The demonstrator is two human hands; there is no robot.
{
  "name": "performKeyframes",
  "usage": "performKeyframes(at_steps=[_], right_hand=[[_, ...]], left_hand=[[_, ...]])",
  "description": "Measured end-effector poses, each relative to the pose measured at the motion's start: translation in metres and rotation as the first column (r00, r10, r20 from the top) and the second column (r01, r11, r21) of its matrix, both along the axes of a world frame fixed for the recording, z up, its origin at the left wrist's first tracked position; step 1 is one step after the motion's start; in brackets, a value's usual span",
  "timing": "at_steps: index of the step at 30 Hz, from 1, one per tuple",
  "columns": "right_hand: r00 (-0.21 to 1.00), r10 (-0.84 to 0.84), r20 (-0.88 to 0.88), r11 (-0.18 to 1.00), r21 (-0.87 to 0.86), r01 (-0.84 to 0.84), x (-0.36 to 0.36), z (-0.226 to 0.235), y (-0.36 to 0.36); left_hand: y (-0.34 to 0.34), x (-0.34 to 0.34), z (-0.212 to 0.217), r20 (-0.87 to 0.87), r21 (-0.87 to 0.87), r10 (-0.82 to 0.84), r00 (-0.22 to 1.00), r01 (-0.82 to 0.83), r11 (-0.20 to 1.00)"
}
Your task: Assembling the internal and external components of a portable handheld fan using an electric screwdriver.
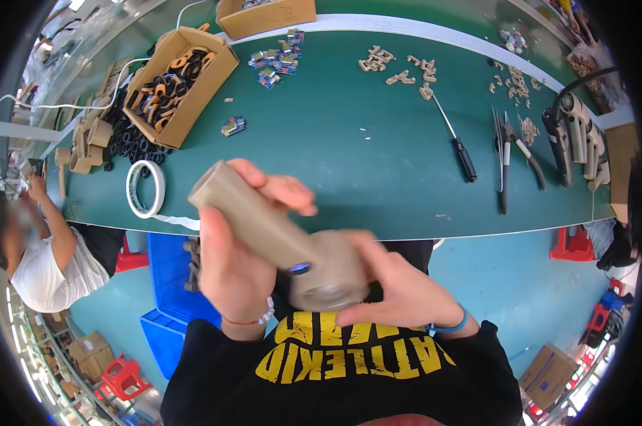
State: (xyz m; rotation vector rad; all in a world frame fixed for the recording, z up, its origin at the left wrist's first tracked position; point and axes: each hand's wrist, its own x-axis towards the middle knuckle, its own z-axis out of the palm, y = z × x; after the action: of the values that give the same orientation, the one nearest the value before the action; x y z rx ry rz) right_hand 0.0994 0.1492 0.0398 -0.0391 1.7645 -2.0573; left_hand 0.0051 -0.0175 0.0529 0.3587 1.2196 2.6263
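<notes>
Over my lap, just off the table's front edge, I hold a beige plastic housing (264,227), a tubular handle joined to a wide round head. It lies tilted, with the handle's end up to the left. My left hand (236,266) is wrapped round the handle, its thumb on the near side and its fingers behind. My right hand (409,291) grips the round head from the right, blurred by motion. A small dark blue, shiny part (300,269) shows where handle and head meet. The head's opening is too blurred to make out.
On the green table (377,177) stand a cardboard box (200,106) of black and orange parts and a tape roll (145,189). A screwdriver (464,157), pliers (509,135), small circuit boards (275,60) and beige pieces (377,59) lie beyond. Another person (58,255) sits at left.
</notes>
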Motion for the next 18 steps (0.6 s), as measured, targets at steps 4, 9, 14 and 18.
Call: performKeyframes(at_steps=[4, 9, 14, 18], right_hand=[[0.736, -0.202, -0.646, 0.56, 0.54, 0.629, 0.005, 0.03, 0.072], [0.635, -0.06, -0.77, -0.276, 0.624, 0.731, 0.011, 0.023, 0.261], [0.787, -0.266, -0.556, -0.075, 0.826, 0.558, 0.002, 0.034, 0.28], [0.574, -0.473, -0.668, 0.37, 0.44, 0.818, 0.002, 0.062, 0.225]], left_hand=[[-0.017, 0.005, 0.011, 0.13, 0.374, -0.333, 0.934, 0.265, 0.889], [-0.032, 0.016, 0.007, 0.108, -0.17, -0.454, 0.885, 0.466, 0.868], [-0.031, 0.024, -0.022, 0.021, -0.201, -0.618, 0.786, 0.609, 0.767], [-0.018, 0.023, -0.023, -0.087, -0.393, -0.651, 0.754, 0.575, 0.718]])
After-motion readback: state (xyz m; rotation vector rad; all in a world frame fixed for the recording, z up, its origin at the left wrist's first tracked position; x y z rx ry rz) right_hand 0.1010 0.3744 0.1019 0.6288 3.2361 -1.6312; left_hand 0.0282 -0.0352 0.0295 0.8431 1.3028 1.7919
